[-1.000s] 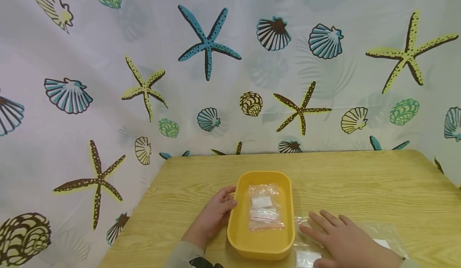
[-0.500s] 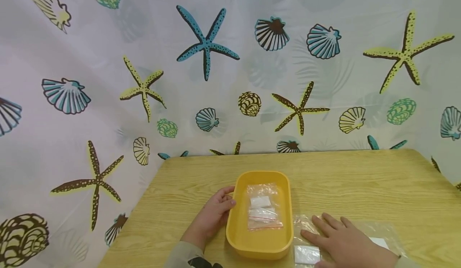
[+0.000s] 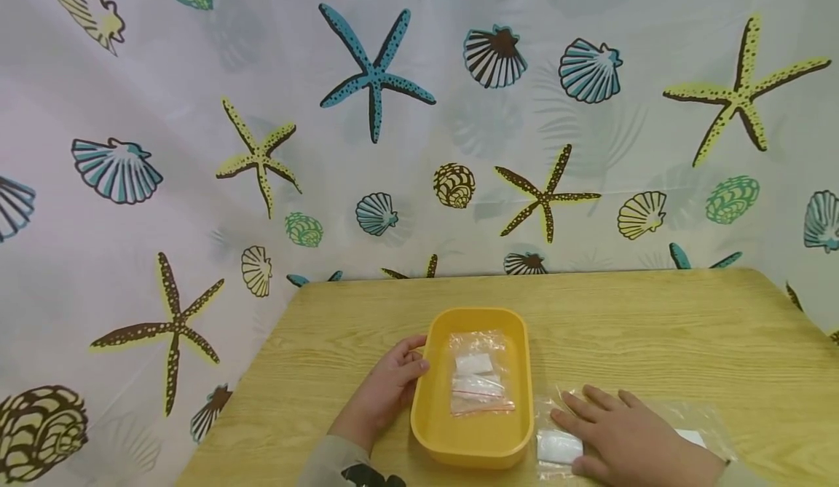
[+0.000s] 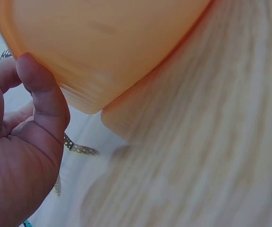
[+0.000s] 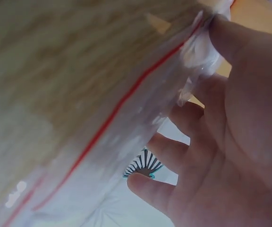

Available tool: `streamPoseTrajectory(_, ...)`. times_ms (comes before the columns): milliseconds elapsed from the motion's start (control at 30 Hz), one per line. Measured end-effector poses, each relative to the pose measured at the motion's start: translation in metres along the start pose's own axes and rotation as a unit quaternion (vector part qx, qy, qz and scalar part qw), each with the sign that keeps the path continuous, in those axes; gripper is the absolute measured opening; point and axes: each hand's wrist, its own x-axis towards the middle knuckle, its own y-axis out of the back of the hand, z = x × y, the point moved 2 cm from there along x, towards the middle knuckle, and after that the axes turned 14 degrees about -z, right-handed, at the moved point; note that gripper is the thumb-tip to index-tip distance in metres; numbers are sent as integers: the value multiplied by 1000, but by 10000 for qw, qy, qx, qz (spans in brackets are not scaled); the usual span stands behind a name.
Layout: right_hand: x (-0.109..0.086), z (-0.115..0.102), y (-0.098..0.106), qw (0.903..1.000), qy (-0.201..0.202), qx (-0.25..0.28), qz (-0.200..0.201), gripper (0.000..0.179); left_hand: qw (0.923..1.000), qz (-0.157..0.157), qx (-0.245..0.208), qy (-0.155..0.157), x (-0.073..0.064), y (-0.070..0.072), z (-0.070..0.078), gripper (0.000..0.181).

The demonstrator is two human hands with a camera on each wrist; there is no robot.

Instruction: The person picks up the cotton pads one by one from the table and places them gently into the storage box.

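My left hand holds the left side of a yellow plastic tray, its thumb at the rim. In the left wrist view the thumb lies against the tray's outer wall. Inside the tray are clear zip bags with white pieces in them. To the tray's right, my right hand rests with fingers spread on a clear zip bag that has a white rectangular piece in it. The right wrist view shows a red zip line along a clear bag beside this hand.
Another clear bag with a white piece lies on the wooden table, partly under the right hand and forearm. A white curtain printed with starfish and shells hangs behind the table and along its left side.
The bag under my right hand has shifted slightly, its white piece now a little farther from me. My left hand keeps its hold on the tray. The head view has tilted a little.
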Motion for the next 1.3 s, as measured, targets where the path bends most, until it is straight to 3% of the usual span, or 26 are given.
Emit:
streamPoseTrajectory(467,0,2,3,9976,14,-679,141,50,10000,-14,41,7,0,-1,1,54)
streamPoseTrajectory(767,-4,4,2,9996,52,227,-149,94,10000,-10,82,33,0,0,-2,54)
streamPoseTrajectory(933,-4,5,2,9999,77,121,-45,80,9999,46,106,78,-1,1,-1,54)
streamPoseTrajectory(1100,-3,3,4,9973,179,-679,210,57,9999,64,126,84,-1,2,-2,54)
streamPoseTrajectory(1200,0,3,6,9946,74,-997,271,48,9998,85,143,70,-1,1,-2,53)
streamPoseTrajectory(1300,2,3,7,9949,-79,-980,238,46,9999,64,142,62,0,1,-2,53)
